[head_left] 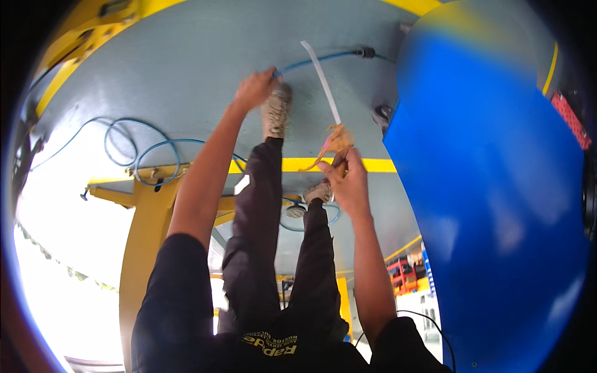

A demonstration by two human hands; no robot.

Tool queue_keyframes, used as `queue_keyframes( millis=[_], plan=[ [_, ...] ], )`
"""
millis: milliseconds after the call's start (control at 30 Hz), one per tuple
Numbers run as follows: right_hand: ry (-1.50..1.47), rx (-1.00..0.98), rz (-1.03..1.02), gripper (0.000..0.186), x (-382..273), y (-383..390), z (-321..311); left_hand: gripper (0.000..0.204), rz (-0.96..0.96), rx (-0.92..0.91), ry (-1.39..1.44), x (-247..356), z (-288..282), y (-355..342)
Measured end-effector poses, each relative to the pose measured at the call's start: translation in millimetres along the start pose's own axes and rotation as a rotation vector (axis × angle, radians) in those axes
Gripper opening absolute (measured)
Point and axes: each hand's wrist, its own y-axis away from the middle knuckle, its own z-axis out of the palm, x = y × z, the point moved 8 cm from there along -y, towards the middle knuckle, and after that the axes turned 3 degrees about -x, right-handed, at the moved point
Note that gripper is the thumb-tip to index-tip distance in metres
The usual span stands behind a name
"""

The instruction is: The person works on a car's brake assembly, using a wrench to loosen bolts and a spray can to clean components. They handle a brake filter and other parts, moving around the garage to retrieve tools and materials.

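Grey floor (205,68) forms the work area, crossed by a yellow band (367,165); a yellow steel post (148,242) stands at the left, and a large, glossy blue panel (485,205) occupies the right side. Left hand (252,90): extended forward, beside the toe of one beige shoe (274,118); fingers narrow, closed on the blue hose (323,58); from the fingers, this hose runs right to a black coupling (365,53). Right hand (351,180): nearer the body, between the left hand and the blue panel; fingers pinched on a crumpled orange-tan piece (337,138), which projects beyond the fingertips; its material cannot be determined. White strip (321,78): lower end meets the crumpled orange-tan piece; whether the two are joined cannot be told. Hose loops (180,140), also blue, lie near the yellow steel post; a red rack (404,277) is visible beyond the right forearm.
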Motion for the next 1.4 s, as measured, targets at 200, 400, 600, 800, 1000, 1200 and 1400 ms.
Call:
queue_keyframes(
  millis=[200,400,600,800,1000,1200,1400],
  plan=[
    [-0.081,0.315,-0.461,0.031,-159.4,34.5,10.9,0.049,-0.087,0.012,0.315,51.5,-227.4,239.8],
    [0.152,0.332,-0.960,0.032,-281.4,82.7,56.0,0.042,-0.046,0.406,0.414,152.4,-305.1,489.3],
    [-0.291,-0.404,-0.468,0.092,-354.0,250.5,164.6,0.032,-0.099,0.723,0.743,292.7,-297.6,701.3],
    [-0.440,-0.909,-0.649,0.076,-382.5,542.2,169.7,0.031,0.135,0.959,0.843,403.5,-172.2,817.3],
    [0.070,-0.574,-1.200,0.028,-339.2,742.3,138.0,0.028,0.169,1.498,0.707,405.5,-181.1,959.6],
    [0.351,-0.343,-1.969,0.033,-231.1,834.1,185.9,0.067,0.314,1.790,-0.241,569.7,-300.4,1085.8],
    [0.911,-0.359,-1.707,0.034,-214.3,827.8,229.0,0.092,0.361,0.373,0.201,556.9,-311.5,1001.4]
  ],
)
